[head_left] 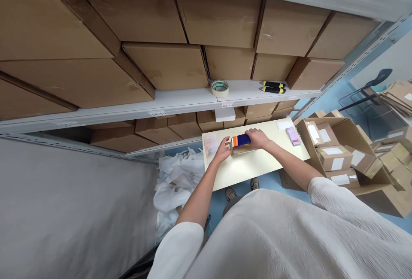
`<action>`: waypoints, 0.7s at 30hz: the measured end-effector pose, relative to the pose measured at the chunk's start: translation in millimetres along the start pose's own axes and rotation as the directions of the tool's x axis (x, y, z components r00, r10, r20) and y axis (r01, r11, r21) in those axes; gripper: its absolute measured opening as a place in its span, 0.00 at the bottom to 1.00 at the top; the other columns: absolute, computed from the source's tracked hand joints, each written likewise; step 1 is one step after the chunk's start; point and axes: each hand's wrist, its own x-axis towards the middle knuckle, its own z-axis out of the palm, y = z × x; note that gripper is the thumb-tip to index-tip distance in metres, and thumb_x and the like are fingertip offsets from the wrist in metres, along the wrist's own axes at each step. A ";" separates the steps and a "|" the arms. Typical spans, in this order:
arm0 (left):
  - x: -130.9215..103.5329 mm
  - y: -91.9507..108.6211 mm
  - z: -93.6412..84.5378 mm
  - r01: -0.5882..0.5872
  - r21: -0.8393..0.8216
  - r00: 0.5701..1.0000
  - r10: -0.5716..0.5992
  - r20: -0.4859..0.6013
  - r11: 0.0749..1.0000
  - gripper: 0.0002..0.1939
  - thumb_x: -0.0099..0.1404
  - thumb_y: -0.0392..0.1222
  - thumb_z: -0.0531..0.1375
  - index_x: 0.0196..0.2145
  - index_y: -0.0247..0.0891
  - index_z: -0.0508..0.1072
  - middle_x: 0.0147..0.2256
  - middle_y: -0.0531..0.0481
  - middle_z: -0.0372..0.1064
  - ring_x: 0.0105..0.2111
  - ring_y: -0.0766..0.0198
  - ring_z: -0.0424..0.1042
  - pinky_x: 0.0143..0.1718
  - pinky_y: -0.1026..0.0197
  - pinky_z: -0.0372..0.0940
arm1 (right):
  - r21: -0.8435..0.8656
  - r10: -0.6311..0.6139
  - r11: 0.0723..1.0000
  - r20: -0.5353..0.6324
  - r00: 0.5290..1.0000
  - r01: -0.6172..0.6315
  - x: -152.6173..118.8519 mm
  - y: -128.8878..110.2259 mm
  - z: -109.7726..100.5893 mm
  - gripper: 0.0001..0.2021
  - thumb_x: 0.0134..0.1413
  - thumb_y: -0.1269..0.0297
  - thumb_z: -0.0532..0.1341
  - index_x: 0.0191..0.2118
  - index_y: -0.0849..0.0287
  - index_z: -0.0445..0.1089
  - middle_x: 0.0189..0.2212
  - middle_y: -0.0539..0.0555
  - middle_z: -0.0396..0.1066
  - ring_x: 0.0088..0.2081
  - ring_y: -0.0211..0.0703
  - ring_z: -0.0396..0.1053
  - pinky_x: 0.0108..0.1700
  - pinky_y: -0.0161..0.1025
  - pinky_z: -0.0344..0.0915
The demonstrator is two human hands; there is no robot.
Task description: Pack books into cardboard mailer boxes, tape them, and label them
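My right hand is closed around the right end of a dark blue item with an orange and white band at its left end; its exact kind is unclear. Under it lies a small brown cardboard box, partly hidden by the item. At the left end my left hand curls its fingers round the box's edge, close to the orange band. Both hands are over a pale yellow board. A pink-purple packet, blurred out, and a white paper label lie on its right side.
Shelves of brown cartons rise in front. A tape roll and two yellow-black cutters lie on the shelf edge. At right stands a large open carton of small labelled boxes. White wrapping scraps heap at left.
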 end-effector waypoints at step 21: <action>13.5 -16.7 13.8 -0.122 0.539 0.991 0.073 0.112 0.834 0.61 0.40 0.44 0.81 0.69 0.43 0.63 0.66 0.34 0.64 0.70 0.33 0.60 0.69 0.42 0.57 | -0.035 -0.056 0.998 0.051 0.997 0.058 23.9 20.4 24.3 0.21 0.66 0.62 0.63 0.62 0.57 0.67 0.57 0.64 0.73 0.56 0.58 0.71 0.55 0.49 0.66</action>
